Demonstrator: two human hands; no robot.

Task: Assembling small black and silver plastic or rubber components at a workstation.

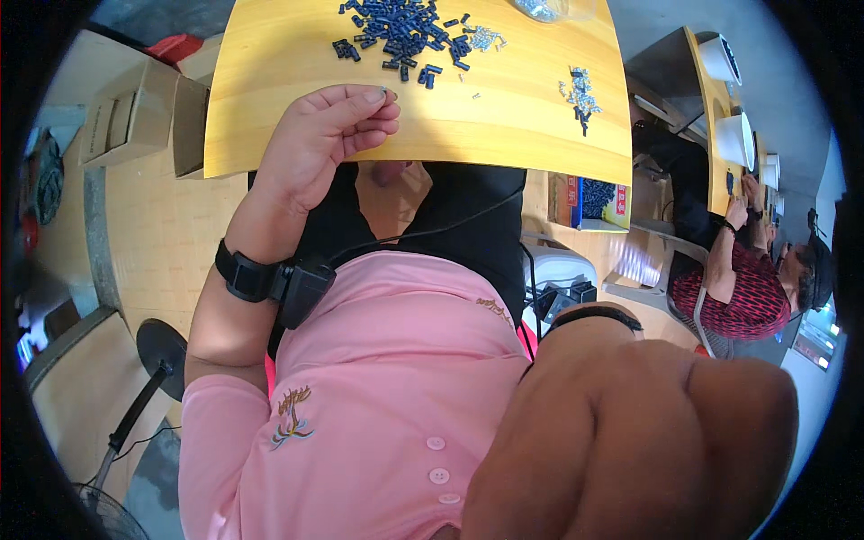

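the yellow wooden desk (540,130) spreads beneath the fingers of the left hand (333,126) and away beyond them to the right. another person (738,292) in a red-and-black patterned top sits well to the right of those fingers. a cardboard carton (135,112) stands to their left, beside the desk, and a smaller colourful box (621,209) with dark parts (596,193) inside sits to their right, past the desk's near edge. the right hand (630,432) looms large close to the camera, nearer the body than the left fingers and well apart from them; its own fingers look bent, but whether they hold anything cannot be told. beyond the left fingers, near but not touching, lies a loose heap of small black tubular pieces (400,31). just right of that heap is a little cluster of silver bits (486,38); farther right of the fingers, a second silver cluster (578,88) lies against a few black pieces (582,119). the left thumb and forefinger are pressed together on a tiny greyish piece (385,91), too small to make out.
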